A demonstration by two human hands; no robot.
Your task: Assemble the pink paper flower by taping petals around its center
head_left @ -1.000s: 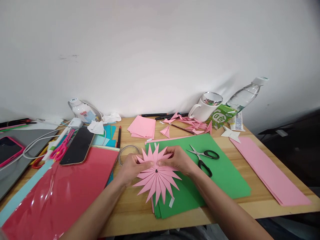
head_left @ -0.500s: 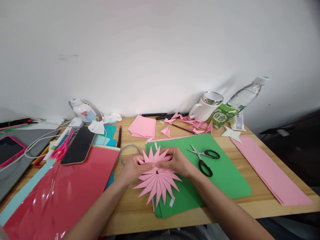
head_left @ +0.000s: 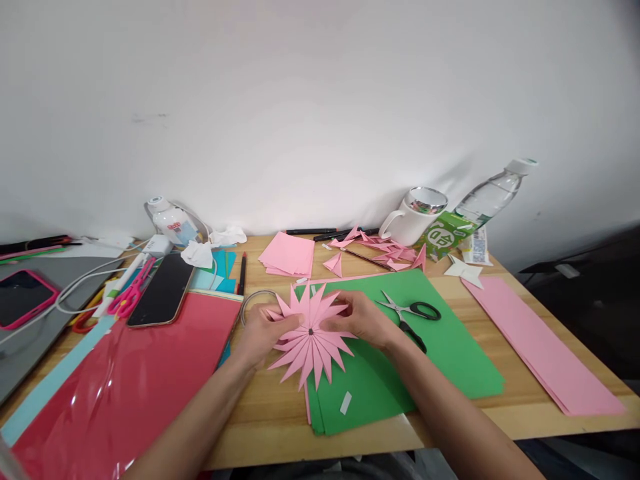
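Note:
A pink folded-paper flower [head_left: 315,353] with many pointed petals and a small dark hole at its middle is held up by both hands. My left hand [head_left: 261,333] pinches its left side, thumb lying on the petals and fingers behind. On the right side my right hand [head_left: 357,320] grips it the same way, thumb near the centre. Under and beside the flower lies a stack of green paper [head_left: 450,347]. Black-handled scissors [head_left: 407,312] rest partly open on that stack, one handle partly covered by my right forearm. A small white strip [head_left: 345,403] lies on the green paper.
Pink squares [head_left: 287,253] and loose folded pink pieces [head_left: 395,252] lie along the back. A white mug [head_left: 413,220], green box [head_left: 445,235] and water bottle [head_left: 495,193] stand back right. Long pink sheets [head_left: 540,347] lie right; a phone [head_left: 163,290] and red sheet [head_left: 135,373] left.
The flower has been raised slightly and tilted, so its upper petals and centre show more fully. Both hands still hold its sides, with the thumbs now farther apart.

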